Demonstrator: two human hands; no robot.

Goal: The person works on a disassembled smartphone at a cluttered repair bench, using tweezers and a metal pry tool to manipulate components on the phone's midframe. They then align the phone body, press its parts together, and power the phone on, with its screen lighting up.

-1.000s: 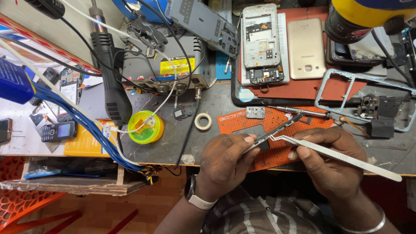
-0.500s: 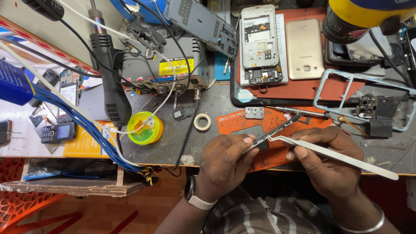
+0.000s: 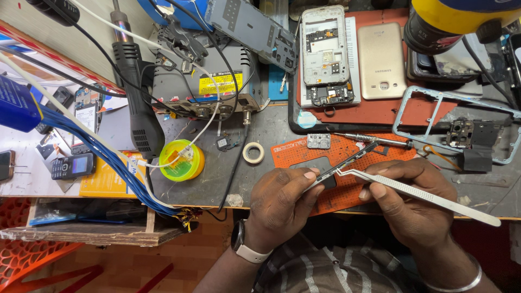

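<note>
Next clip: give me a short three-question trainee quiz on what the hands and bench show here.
1. True or false: the right hand holds metal tweezers whose tip meets the thin dark strip pinched in the left hand.
2. What lies on the red mat beside the opened phone? A) gold back cover B) a screwdriver set C) a cup
3. Fill in: the small tape ring lies to the right of the ____ solder reel.

Key: 1 true; 2 A, the gold back cover; 3 yellow-green.
</note>
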